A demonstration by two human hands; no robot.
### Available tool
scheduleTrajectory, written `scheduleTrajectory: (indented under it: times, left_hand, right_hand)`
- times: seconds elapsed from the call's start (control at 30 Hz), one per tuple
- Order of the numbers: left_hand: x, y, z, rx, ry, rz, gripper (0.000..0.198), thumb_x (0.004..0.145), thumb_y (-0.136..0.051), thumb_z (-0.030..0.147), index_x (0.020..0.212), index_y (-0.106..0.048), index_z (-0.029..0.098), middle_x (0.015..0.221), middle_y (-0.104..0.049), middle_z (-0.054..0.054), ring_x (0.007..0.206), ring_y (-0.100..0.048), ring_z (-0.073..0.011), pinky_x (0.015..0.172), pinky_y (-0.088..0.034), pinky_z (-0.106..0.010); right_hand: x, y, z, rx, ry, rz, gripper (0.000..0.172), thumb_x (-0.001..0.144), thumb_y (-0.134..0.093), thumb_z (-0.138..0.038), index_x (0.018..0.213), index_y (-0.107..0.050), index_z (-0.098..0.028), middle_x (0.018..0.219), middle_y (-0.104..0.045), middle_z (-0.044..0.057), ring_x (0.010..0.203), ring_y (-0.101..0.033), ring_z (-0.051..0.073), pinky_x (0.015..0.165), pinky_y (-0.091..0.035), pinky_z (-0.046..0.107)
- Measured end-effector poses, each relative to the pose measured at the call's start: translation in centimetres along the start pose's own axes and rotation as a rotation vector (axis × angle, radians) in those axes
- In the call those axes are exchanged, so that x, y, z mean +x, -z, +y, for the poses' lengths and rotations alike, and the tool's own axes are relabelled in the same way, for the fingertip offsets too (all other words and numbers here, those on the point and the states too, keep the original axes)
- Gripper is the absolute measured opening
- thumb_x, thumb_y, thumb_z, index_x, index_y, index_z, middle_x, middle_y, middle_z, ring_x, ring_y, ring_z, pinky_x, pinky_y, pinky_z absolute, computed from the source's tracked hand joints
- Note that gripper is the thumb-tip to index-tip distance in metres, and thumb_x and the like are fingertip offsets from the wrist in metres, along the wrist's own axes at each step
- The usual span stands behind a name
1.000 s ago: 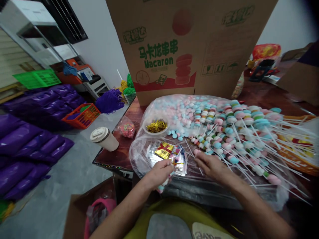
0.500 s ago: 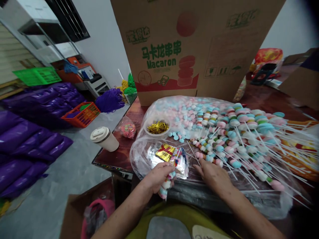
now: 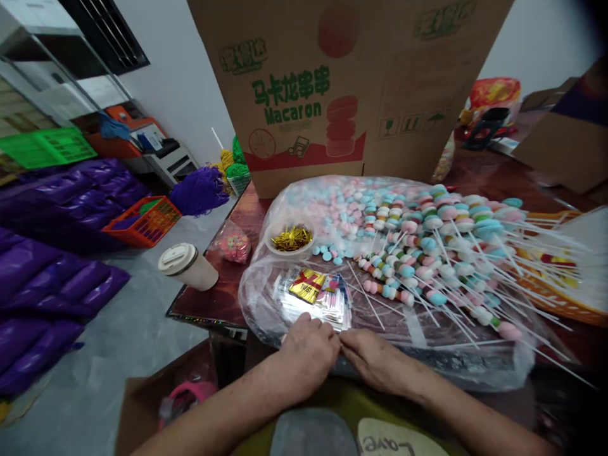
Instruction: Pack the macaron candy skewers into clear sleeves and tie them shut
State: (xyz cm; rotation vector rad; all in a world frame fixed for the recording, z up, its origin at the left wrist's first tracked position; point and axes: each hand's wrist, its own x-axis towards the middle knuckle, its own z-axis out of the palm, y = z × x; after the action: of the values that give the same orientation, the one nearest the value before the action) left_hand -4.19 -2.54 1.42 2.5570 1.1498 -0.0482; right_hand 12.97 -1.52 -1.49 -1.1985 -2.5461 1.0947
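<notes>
The left hand (image 3: 306, 354) and the right hand (image 3: 375, 362) meet at the fingertips, both curled; I cannot tell if they grip something. The stack of small bags (image 3: 327, 304) lies just beyond them on the table (image 3: 213, 301).

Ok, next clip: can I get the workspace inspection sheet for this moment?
Surface: dark table, clear plastic sheet spread over it.
Job's things: candy skewers piled to the right; loose candies; stack of small clear bags; bowl of gold twist ties.
Clutter: lidded paper cup, small candy bag, Macaron carton behind.
Hands: left hand and right hand meet at the near edge, fingers curled; anything held is hidden.
Cables: nothing seen.
Surroundings: purple bags and orange basket on the floor, left.
</notes>
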Motion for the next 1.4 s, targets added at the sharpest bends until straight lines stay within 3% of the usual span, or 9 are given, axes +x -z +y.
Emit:
scheduleTrajectory:
  times: [0.1, 0.17, 0.33, 0.43, 0.53, 0.7, 0.93, 1.17, 1.4]
  left_hand:
    - [0.0, -0.5, 0.1, 0.247, -0.148, 0.054, 0.015, 0.075, -0.047, 0.008, 0.082, -0.060, 0.011, 0.076, -0.062, -0.010, 0.073, -0.054, -0.0217, 0.068, -0.038, -0.036]
    - [-0.1, -0.1, -0.5, 0.188, -0.082, 0.159, 0.015, 0.078, -0.045, 0.012, 0.075, -0.060, 0.012, 0.071, -0.060, -0.009, 0.070, -0.053, -0.0200, 0.066, -0.038, -0.034]
    - [-0.2, 0.5, -2.6, -0.529, 0.402, 0.494, 0.024, 0.082, -0.044, 0.026, 0.064, -0.057, 0.015, 0.059, -0.053, -0.001, 0.058, -0.051, -0.0120, 0.057, -0.039, -0.023]
    - [-0.5, -0.1, -3.1, -1.065, 0.723, 0.521, 0.022, 0.077, -0.048, 0.038, 0.071, -0.054, 0.017, 0.046, -0.040, 0.006, 0.034, -0.035, -0.0072, 0.036, -0.031, -0.020]
    - [-0.7, -0.7, -3.1, -1.378, 0.863, 0.506, 0.024, 0.071, -0.053, 0.043, 0.077, -0.051, 0.019, 0.044, -0.036, 0.009, 0.026, -0.025, -0.0049, 0.026, -0.022, -0.017]
    - [-0.4, -0.9, -2.6, -1.510, 0.849, 0.488, 0.024, 0.067, -0.059, 0.040, 0.074, -0.051, 0.018, 0.044, -0.039, 0.009, 0.025, -0.026, -0.0038, 0.024, -0.021, -0.015]
    - [0.4, -0.7, -1.7, -1.624, 0.766, 0.406, 0.026, 0.062, -0.063, 0.036, 0.075, -0.057, 0.014, 0.051, -0.053, 0.004, 0.030, -0.033, -0.0034, 0.029, -0.021, -0.015]
    - [2.9, -0.8, 0.6, -1.950, 0.530, 0.385, 0.022, 0.054, -0.071, 0.028, 0.064, -0.060, 0.011, 0.056, -0.057, 0.000, 0.048, -0.048, -0.0076, 0.048, -0.036, -0.020]
    - [2.9, 0.2, 0.8, -1.946, 0.547, 0.522, 0.021, 0.054, -0.072, 0.027, 0.063, -0.063, 0.011, 0.060, -0.059, -0.001, 0.051, -0.050, -0.0084, 0.051, -0.038, -0.020]
  right_hand:
    - [-0.4, 1.4, 0.0, 0.095, -0.050, -0.064, 0.026, 0.085, -0.039, -0.022, 0.072, -0.060, -0.019, 0.059, -0.061, -0.002, 0.042, -0.050, 0.008, 0.044, -0.036, 0.019]
    - [-0.5, 2.7, 0.8, 0.017, -0.093, 0.084, 0.024, 0.085, -0.041, -0.027, 0.075, -0.062, -0.020, 0.064, -0.063, -0.001, 0.048, -0.053, 0.009, 0.050, -0.039, 0.020]
    - [0.9, 2.9, 3.4, -0.193, -0.328, 0.430, 0.026, 0.085, -0.038, -0.022, 0.075, -0.061, -0.015, 0.078, -0.063, 0.009, 0.074, -0.056, 0.018, 0.070, -0.040, 0.029]
    - [1.8, 2.4, 4.0, -0.220, -0.345, 0.452, 0.025, 0.084, -0.038, -0.021, 0.075, -0.061, -0.015, 0.085, -0.062, 0.011, 0.079, -0.055, 0.019, 0.070, -0.038, 0.028]
    - [1.7, 2.5, 4.2, -0.215, -0.338, 0.442, 0.023, 0.082, -0.040, -0.022, 0.074, -0.061, -0.017, 0.084, -0.062, 0.009, 0.075, -0.055, 0.018, 0.067, -0.037, 0.027]
    - [1.5, 1.3, 4.7, -0.164, -0.325, 0.396, 0.015, 0.076, -0.049, -0.023, 0.064, -0.058, -0.019, 0.076, -0.059, 0.005, 0.066, -0.053, 0.016, 0.059, -0.034, 0.026]
    - [0.8, 1.6, 5.6, 0.038, -0.315, 0.551, 0.015, 0.078, -0.045, -0.028, 0.068, -0.053, -0.019, 0.062, -0.055, 0.001, 0.058, -0.050, 0.014, 0.058, -0.039, 0.026]
    - [0.9, 1.0, 1.6, 0.404, -0.160, 0.739, 0.028, 0.083, -0.042, -0.043, 0.084, -0.053, -0.018, 0.071, -0.059, 0.003, 0.059, -0.053, 0.013, 0.053, -0.044, 0.024]
    - [1.1, 0.4, 0.2, 0.870, -0.160, 0.820, 0.027, 0.074, -0.059, -0.044, 0.077, -0.053, -0.018, 0.052, -0.046, -0.005, 0.042, -0.041, 0.008, 0.039, -0.035, 0.021]
